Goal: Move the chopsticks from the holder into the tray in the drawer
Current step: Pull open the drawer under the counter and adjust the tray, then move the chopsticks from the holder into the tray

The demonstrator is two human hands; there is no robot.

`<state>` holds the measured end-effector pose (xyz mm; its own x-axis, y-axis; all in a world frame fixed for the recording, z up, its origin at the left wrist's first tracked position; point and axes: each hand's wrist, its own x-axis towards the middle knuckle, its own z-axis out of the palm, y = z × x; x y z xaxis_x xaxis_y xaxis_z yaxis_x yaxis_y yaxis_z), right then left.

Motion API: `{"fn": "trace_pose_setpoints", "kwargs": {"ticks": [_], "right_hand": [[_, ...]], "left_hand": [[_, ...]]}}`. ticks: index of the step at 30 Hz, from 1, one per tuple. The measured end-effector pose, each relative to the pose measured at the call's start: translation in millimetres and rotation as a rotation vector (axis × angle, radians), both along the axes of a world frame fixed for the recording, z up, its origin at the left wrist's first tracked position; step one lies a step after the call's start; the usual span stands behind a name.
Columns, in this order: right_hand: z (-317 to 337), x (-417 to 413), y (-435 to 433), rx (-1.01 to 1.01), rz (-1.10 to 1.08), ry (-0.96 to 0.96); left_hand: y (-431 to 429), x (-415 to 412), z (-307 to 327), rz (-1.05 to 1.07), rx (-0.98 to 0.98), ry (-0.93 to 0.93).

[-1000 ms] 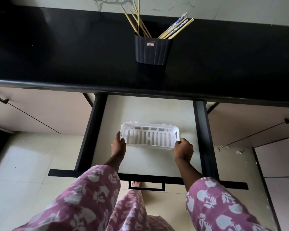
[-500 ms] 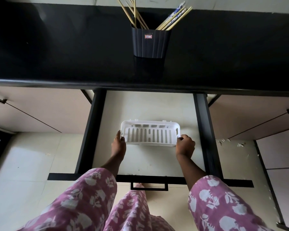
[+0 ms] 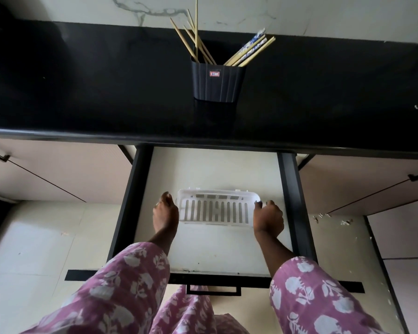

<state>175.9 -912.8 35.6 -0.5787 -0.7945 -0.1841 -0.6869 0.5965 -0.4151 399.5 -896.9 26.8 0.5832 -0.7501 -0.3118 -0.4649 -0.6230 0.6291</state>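
1. The right hand (image 3: 268,218) curls its fingers and thumb over the right end of the white slotted tray (image 3: 215,209), gripping it.
2. The left hand (image 3: 165,213) sits at the tray's left end with its fingers bent toward the rim. Whether it grips or only touches cannot be told.
3. Both forearms come out of pink floral sleeves (image 3: 130,285).
4. The tray lies flat on the pale floor of the open drawer (image 3: 287,189), near its middle, with nothing in it.
5. The chopsticks (image 3: 249,50) all stand in the dark ribbed holder (image 3: 217,85), fanned left and right.
6. The holder stands upright on the black countertop (image 3: 82,92), behind and above the drawer.
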Motion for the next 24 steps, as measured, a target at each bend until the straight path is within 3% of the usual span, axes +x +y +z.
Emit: {"fn": "trace_pose_setpoints", "kwargs": {"ticks": [8,10,16,21,24], "right_hand": [[70.5,31.0,-108.4,-0.476,0.158,0.099],[95.7,36.5,-139.6,-0.568,0.19,0.077],[162.7,47.6,-218.6,-0.671,0.199,-0.041],[192.5,45.7,-271.7,-0.547,0.011,-0.288],[196.1,45.7,-287.0,-0.542,0.012,-0.433]], "left_hand": [[-120.2,37.5,79.8,-0.186,-0.396,-0.263],[-148.8,45.1,92.8,-0.251,-0.404,-0.329],[-190.5,57.0,99.3,-0.438,0.237,-0.283],[-193.1,59.2,105.6,-0.525,0.362,-0.255],[-194.5,60.0,109.7,-0.553,0.389,-0.254]]}}
